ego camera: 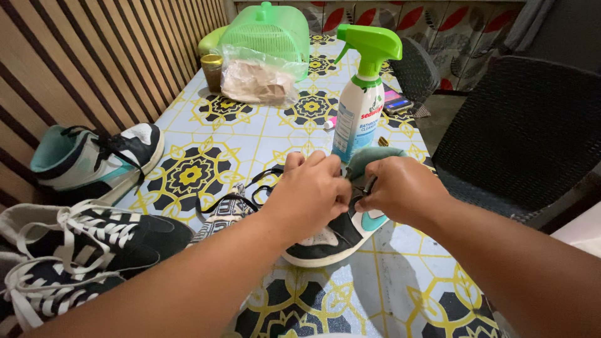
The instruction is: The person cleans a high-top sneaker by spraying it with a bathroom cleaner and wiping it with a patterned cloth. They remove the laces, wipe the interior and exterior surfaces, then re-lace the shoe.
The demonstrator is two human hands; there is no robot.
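I see my left hand (311,191) and right hand (400,188) meeting over a black, white and teal sneaker (338,235) lying at the middle of the patterned surface (206,134), each grip pinched on its black lace (228,200). A spray bottle (362,100) stands just behind; a matching sneaker (94,159) and two black lace-up shoes (75,250) lie at left.

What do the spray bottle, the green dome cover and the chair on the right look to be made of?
Spray bottle: smooth, slightly glossy white plastic with a green trigger head. Green dome cover: translucent plastic, moulded in a fine mesh. Chair: dark woven strands, likely synthetic rattan, with a matte finish.
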